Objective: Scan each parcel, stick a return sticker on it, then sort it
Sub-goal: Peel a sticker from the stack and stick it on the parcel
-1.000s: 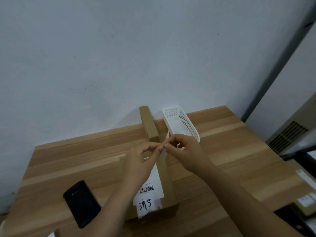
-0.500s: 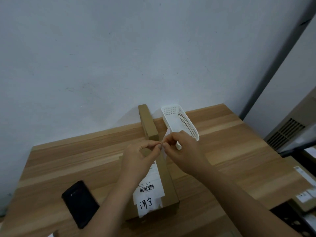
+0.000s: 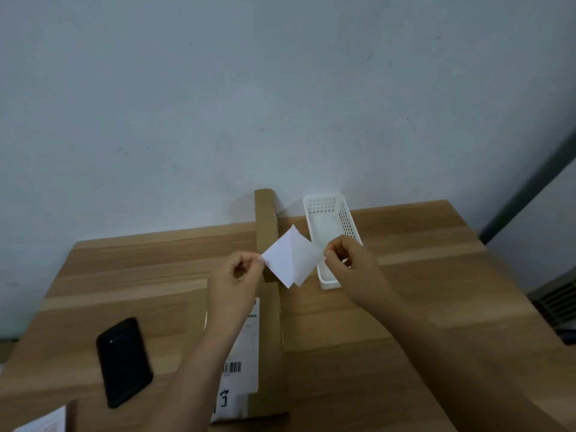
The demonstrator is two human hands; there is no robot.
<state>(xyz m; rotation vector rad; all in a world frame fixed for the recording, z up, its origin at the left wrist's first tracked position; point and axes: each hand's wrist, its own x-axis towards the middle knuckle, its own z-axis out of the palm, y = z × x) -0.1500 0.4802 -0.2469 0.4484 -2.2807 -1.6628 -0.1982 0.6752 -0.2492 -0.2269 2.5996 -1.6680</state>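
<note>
A black phone (image 3: 123, 361) lies near the left on the table (image 3: 420, 275). Right of it is the parcel (image 3: 270, 338), label up, its barcode towards the near end. The left hand (image 3: 238, 275) pinches the left corner of a white sticker (image 3: 280, 255) above the parcel's far end. The right hand (image 3: 349, 260) pinches the right corner of its backing (image 3: 307, 260), and the two layers are partly split. Just behind the right hand sits a white basket (image 3: 327, 210).
</note>
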